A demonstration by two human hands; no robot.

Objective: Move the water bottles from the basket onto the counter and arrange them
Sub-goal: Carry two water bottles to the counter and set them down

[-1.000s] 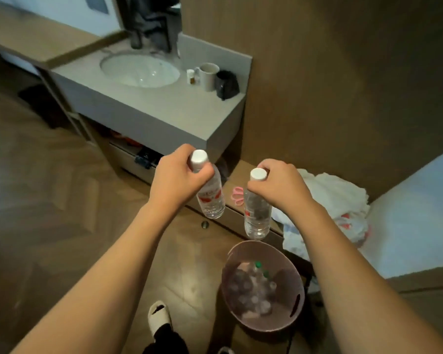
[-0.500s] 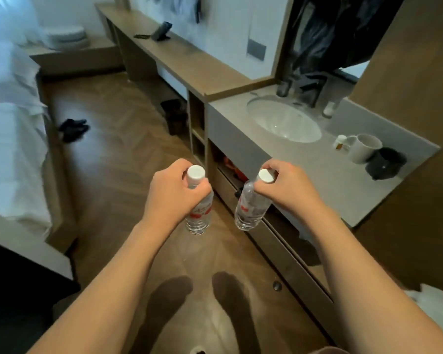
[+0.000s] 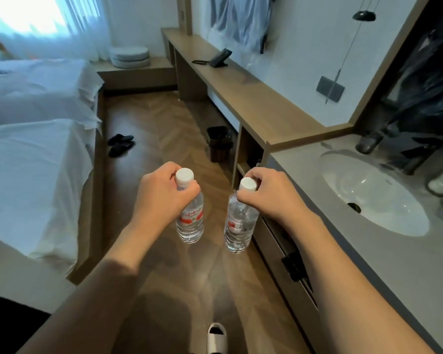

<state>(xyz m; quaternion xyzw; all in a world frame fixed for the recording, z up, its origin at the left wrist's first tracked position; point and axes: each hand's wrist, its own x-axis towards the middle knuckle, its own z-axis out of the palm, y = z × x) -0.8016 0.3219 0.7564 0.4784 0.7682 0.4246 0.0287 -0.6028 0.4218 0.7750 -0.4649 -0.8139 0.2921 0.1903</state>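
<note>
I hold two clear water bottles with white caps and red labels upright over the wooden floor. My left hand [image 3: 161, 198] grips the neck of the left bottle [image 3: 191, 221]. My right hand [image 3: 269, 195] grips the neck of the right bottle [image 3: 239, 226], which hangs just left of the grey sink counter [image 3: 384, 254]. A long wooden counter [image 3: 253, 98] runs ahead on the right, beyond the sink. The basket is out of view.
A white basin [image 3: 374, 195] is set in the grey counter. A black phone [image 3: 219, 58] sits on the wooden counter, a dark bin [image 3: 219, 144] below it. White beds [image 3: 33, 139] stand on the left, with dark slippers [image 3: 120, 144] on the floor.
The view has swung left, away from the basket and along the room. Both hands still carry their bottles, now level with the near end of the sink counter.
</note>
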